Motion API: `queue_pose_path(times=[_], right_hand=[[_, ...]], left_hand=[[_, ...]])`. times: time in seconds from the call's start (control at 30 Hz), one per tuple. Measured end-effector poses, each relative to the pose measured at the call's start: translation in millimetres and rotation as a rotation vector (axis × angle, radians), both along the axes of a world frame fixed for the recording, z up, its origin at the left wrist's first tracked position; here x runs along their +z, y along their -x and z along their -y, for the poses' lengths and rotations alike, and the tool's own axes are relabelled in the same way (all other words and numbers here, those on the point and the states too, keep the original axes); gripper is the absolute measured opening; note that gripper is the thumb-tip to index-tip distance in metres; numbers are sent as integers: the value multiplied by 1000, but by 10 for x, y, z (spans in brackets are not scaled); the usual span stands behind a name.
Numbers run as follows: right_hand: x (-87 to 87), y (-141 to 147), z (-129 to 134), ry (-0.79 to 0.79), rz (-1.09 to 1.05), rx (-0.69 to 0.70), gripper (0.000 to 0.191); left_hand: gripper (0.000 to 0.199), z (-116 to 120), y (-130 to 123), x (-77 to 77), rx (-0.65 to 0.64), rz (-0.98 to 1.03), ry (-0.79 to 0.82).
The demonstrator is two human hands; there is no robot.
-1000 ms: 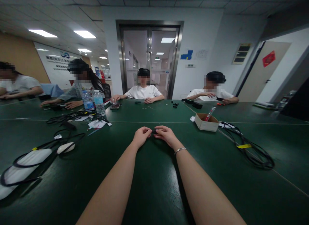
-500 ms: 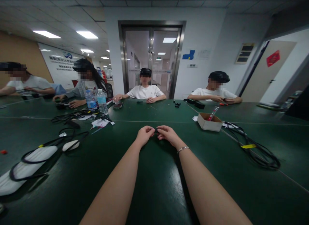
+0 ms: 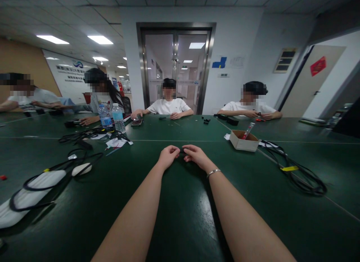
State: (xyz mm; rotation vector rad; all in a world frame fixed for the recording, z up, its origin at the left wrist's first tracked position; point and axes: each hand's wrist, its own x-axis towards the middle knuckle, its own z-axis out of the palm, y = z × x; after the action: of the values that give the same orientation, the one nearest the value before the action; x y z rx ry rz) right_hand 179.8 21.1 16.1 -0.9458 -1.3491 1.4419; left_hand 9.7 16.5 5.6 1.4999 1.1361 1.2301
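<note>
Over the green table [image 3: 185, 202], my left hand [image 3: 169, 156] and my right hand [image 3: 194, 155] meet fingertip to fingertip in the middle of the view. Both have thumb and fingers pinched together. Between the fingertips is a small dark thing [image 3: 181, 151], too small to name and mostly covered by the fingers. A metal bracelet [image 3: 213, 173] circles my right wrist. Both forearms reach forward above the table from the bottom edge.
An open cardboard box [image 3: 244, 142] and coiled black cable [image 3: 306, 181] lie to the right. Leftward are cables, a white power strip [image 3: 42, 187], papers [image 3: 116, 142] and two water bottles [image 3: 118, 118]. Several people sit across the table, with small black parts [image 3: 206, 121] near them.
My hands stay nearly in place, with only slight finger movement. At the left, one person's arm now reaches toward the neighbouring person.
</note>
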Motion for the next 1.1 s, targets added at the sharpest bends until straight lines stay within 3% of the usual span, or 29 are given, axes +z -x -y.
queue_pose_path(times=[0.1,0.3,0.47,0.63,0.77,0.93,1.1], right_hand=[[2,-28,19,-13,-48,27,27],[14,-27,19,37,-26,4,13],[27,-44,40,40,-95,-12,15],[16,-63,43,23,-118,3,20],[0,-71,32,22,-127,11,21],[-4,-76,36,20,-128,5,20],[-8,-69,31,16,-117,10,20]], left_hand=[[17,-8,3,-18,5,-8,-11],[17,5,-19,-4,19,13,-21],[19,50,-39,53,-3,81,16],[9,43,-42,41,15,33,34],[22,39,-51,16,51,-49,22],[37,17,-49,-17,72,37,-40],[29,-10,-28,-27,69,7,-48]])
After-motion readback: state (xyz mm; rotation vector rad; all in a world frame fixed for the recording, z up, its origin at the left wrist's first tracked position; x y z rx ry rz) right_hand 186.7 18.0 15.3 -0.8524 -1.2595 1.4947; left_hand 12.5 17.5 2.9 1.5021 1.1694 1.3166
